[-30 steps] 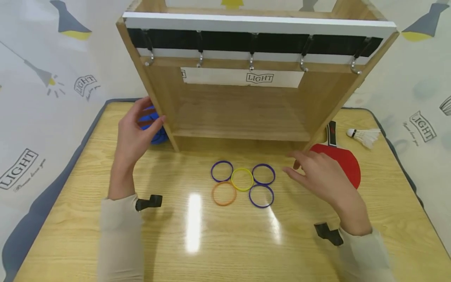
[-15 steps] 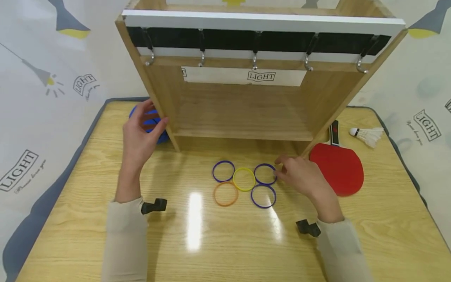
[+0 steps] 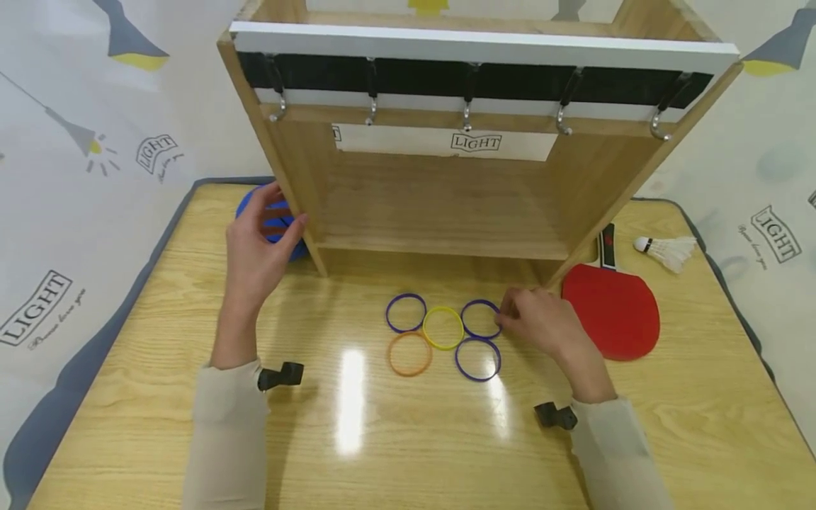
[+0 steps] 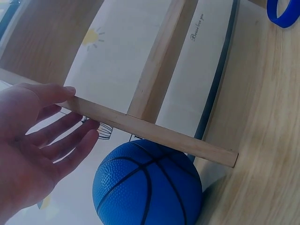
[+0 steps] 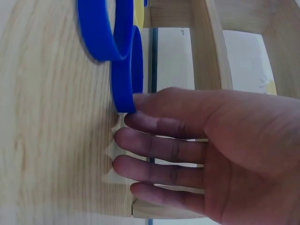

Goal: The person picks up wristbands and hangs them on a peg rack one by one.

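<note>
The person's left hand (image 3: 258, 251) holds the side panel of the wooden rack (image 3: 440, 202), thumb at its front edge and the other fingers loosely bent and spread along the outside, a light hold that probably serves to steady the rack. The right hand (image 3: 542, 319) has its thumb and index finger drawn together at the near-side rim of a blue ring (image 5: 123, 93), apparently pinching it, while the remaining fingers reach down beside the surface (image 3: 408, 453). That ring lies flat in front of the rack, touching or just beside the yellow ring (image 3: 444, 348); being so low, it seems best taken by its edge. The orange ring (image 3: 410, 375) and two more blue ones share this cluster, handy to both hands. The blue ball (image 4: 147, 183) sits beyond the left panel, and the red paddle (image 3: 610, 312) and shuttlecock (image 3: 666, 251) lie to the right, seemingly out of the way.
</note>
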Demonstrator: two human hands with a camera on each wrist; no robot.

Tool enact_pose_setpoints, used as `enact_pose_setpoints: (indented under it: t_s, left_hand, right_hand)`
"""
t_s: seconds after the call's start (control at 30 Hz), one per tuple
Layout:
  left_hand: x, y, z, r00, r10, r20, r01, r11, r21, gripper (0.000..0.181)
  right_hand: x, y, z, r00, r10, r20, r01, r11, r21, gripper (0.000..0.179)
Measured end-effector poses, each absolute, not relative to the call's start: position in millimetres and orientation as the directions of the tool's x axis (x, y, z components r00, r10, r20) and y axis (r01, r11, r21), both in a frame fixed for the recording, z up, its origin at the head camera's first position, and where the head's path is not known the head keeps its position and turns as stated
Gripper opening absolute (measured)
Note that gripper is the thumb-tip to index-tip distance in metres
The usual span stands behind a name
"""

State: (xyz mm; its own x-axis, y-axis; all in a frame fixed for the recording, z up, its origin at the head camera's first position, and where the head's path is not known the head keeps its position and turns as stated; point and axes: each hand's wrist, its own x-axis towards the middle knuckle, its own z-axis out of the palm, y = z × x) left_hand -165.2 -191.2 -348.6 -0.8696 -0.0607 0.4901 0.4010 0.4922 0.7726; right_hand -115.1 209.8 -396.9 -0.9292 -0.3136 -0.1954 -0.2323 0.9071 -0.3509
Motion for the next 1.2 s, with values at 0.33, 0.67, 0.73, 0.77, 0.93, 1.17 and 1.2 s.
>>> enact_pose_setpoints:
  t_s: [0.33,0.67,0.73,0.77,0.93,1.17,1.2]
  left_hand:
    - [-164.4,-191.2,-347.5,-0.874,-0.044,0.483,0.401,0.497,0.77,0.047]
    - [-164.0,-191.0,-348.0,-0.864,-0.041,0.501,0.407,0.529,0.745,0.046]
    - [-163.8,-190.8,-347.6,-0.864,-0.041,0.503,0.408,0.531,0.743,0.046]
    - [-163.8,-190.7,-347.4,-0.863,-0.041,0.503,0.408,0.532,0.742,0.046]
    - [-163.1,-190.8,-347.1,-0.862,-0.037,0.506,0.411,0.534,0.738,0.046]
    - [-162.5,-190.5,-347.4,-0.857,-0.03,0.515,0.42,0.54,0.73,0.046]
    - [-162.7,-190.3,-347.3,-0.856,-0.031,0.516,0.42,0.542,0.728,0.046]
  right_hand:
    - [-114.3,208.3,-392.4,-0.957,-0.285,-0.048,-0.233,0.86,-0.455,0.01]
    - [-114.4,207.2,-380.8,-0.936,-0.333,0.115,-0.345,0.802,-0.487,0.023]
    - [-113.3,206.6,-377.7,-0.933,-0.33,0.142,-0.358,0.819,-0.448,0.025]
    - [-112.8,206.4,-376.4,-0.934,-0.326,0.149,-0.358,0.829,-0.43,0.025]
    - [-111.5,207.2,-375.1,-0.937,-0.329,0.12,-0.35,0.855,-0.384,0.02]
    - [-110.0,210.7,-373.5,-0.94,-0.336,0.061,-0.334,0.868,-0.368,0.018]
    - [-109.6,211.2,-372.3,-0.941,-0.335,0.052,-0.331,0.872,-0.361,0.018]
